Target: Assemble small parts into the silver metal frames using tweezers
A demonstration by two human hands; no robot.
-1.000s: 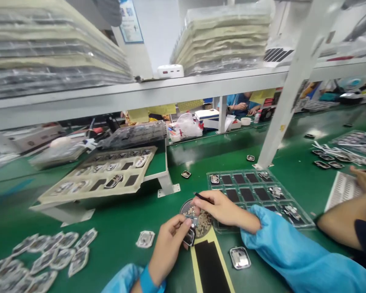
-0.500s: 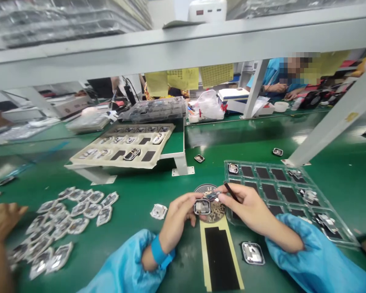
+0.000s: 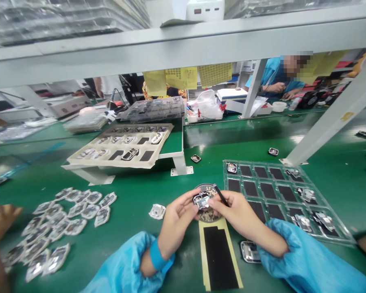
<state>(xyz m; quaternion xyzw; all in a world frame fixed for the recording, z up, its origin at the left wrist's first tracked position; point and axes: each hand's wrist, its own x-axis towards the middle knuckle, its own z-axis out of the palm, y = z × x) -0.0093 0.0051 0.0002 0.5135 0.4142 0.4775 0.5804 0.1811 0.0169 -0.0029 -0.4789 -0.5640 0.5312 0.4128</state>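
1. The left hand [image 3: 179, 213] pinches a small case [image 3: 197, 200] by its left side, the thumb at the near edge and the fingers curled behind and above.
2. The case is right over the round dish [image 3: 206, 187], tipped so that its inside faces up toward the wearer; a small circuit board [image 3: 203, 202] shows in its opening. Whether the board sits fully inside cannot be told.
3. The right hand [image 3: 239, 207] grips a thin black stick [image 3: 221, 195] that slants upward above the dish's right side. Its thumb and fingertips also meet the right edge of the case and board.
4. Small pieces cover much of the dish's floor, partly hidden by both hands.
5. On the near side of the dish lies a yellow sheet [image 3: 203, 248] bearing a black pad [image 3: 219, 260].
6. Right of the dish stands a clear tray [image 3: 332, 208] with dark pads in its pockets and loose parts in several of them.
7. Near and to the right of the dish, another case [image 3: 249, 251] lies partly under the blue sleeve [image 3: 305, 262].
8. Left of the dish is a single white-edged piece [image 3: 157, 211]; farther left, many similar pieces [image 3: 59, 217] lie close together.
9. Far left of the dish, a co-worker's hand [image 3: 1, 219] shows at the border.
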